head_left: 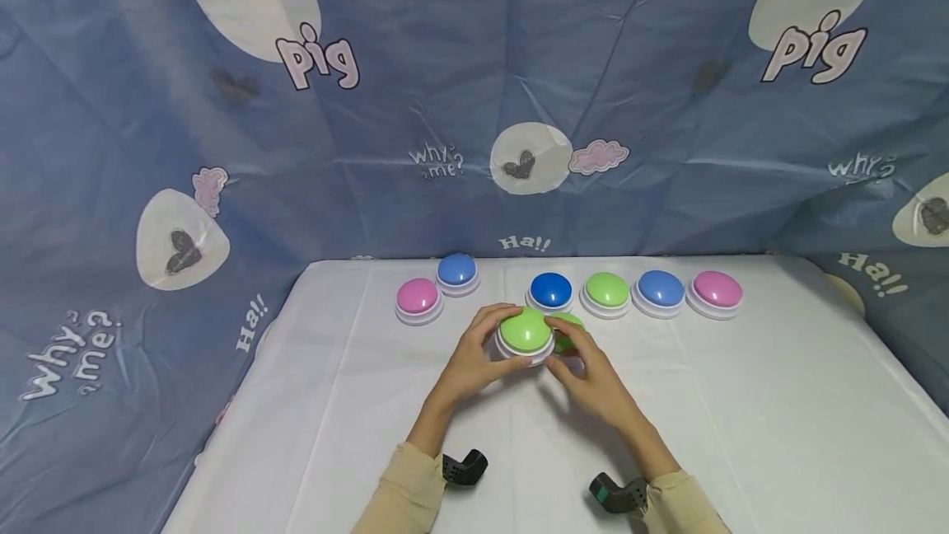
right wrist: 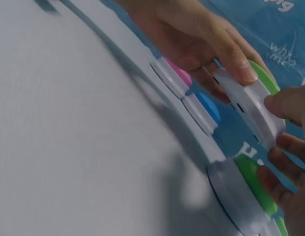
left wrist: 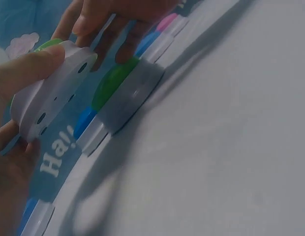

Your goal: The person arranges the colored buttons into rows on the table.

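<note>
A push button with a light green dome and white base (head_left: 525, 331) is held up off the table, tilted, between both hands. My left hand (head_left: 473, 359) grips its left side, thumb at the near edge and fingers round the far side. On its right side my right hand (head_left: 596, 375) pinches the rim, thumb in front. The right wrist view shows the right thumb (right wrist: 285, 102) against the white casing. Slots and holes mark the underside (left wrist: 56, 101) in the left wrist view. Another green button (head_left: 567, 330) stands on the table, partly hidden behind the right hand.
Along the table's far side stand a pink button (head_left: 418, 300), a blue one (head_left: 456, 272), a dark blue one (head_left: 551, 292), a green one (head_left: 607, 292), a second blue one (head_left: 660, 292) and a second pink one (head_left: 717, 293). A printed blue cloth (head_left: 385, 213) hangs behind the white tabletop (head_left: 786, 419).
</note>
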